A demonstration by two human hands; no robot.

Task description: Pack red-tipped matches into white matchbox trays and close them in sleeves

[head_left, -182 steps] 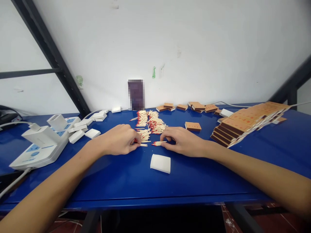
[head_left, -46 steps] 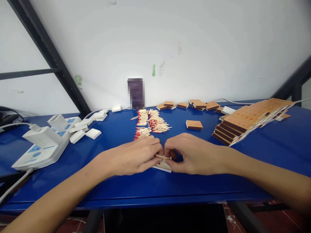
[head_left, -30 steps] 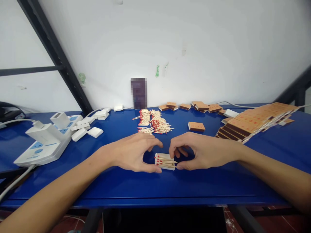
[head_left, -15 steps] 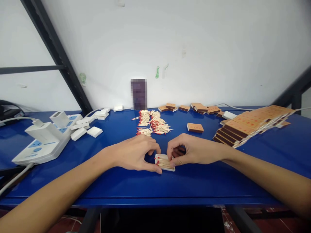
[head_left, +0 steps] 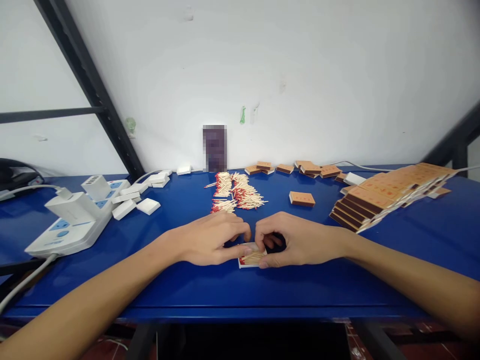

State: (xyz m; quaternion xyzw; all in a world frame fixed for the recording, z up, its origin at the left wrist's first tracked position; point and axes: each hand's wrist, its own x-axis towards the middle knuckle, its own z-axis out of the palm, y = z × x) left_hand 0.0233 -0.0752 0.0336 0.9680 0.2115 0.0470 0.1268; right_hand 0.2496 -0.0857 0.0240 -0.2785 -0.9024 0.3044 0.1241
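A small white matchbox tray [head_left: 245, 266] lies on the blue table between my hands, with red-headed matches [head_left: 252, 258] inside, heads to the left. My left hand [head_left: 210, 239] is curled at its left end, the thumb reaching over the match heads and the fingers bent behind. At the right end my right hand [head_left: 296, 240] is closed around tray and matches, thumb low at the front corner, fingertips at the back. Just beyond the hands are heaps of loose matches [head_left: 245, 192]. A closed orange matchbox [head_left: 302, 198] rests beyond my right hand.
Stacked orange matchbox sleeves [head_left: 375, 195] stand on the right, with more matchboxes [head_left: 309, 167] along the wall. White trays [head_left: 149, 205] lie at left beside a power strip [head_left: 82, 240] with chargers and cables. A blurred dark panel [head_left: 215, 148] leans on the wall.
My left thumb has moved from the tray's front left corner onto the match heads. My right thumb has slid down off the matches to the tray's front right corner.
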